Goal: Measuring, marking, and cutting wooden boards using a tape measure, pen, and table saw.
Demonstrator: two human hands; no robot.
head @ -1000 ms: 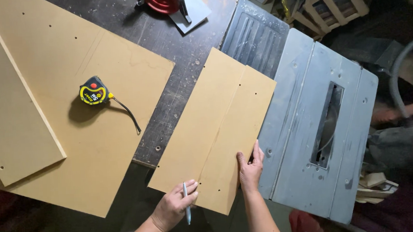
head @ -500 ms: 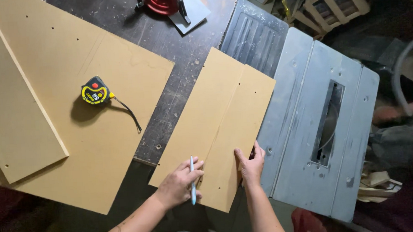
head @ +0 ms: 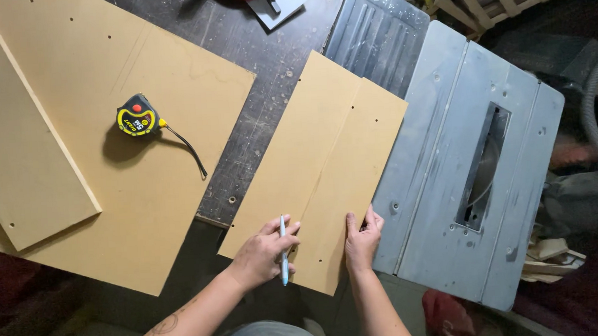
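Near the lower edge of the narrow fibreboard panel [head: 316,167], we are closing our left hand [head: 263,253] around a pen [head: 283,250], tip down, while our right hand [head: 361,237] is pressing flat and open on that panel. Beyond it, a tape measure [head: 137,115] is lying on a larger board [head: 142,198] across the dark counter [head: 259,87].

Your left hand [head: 261,252] reaches up from the lower left, forearm bare, with what looks like a tattoo near the elbow. Its fingers curl around a pen [head: 283,250] that points up and down, the knuckles just left of it. Your right hand [head: 362,239] lies flat and palm down right of the pen, fingers together and pointing away from you, wrist straight.
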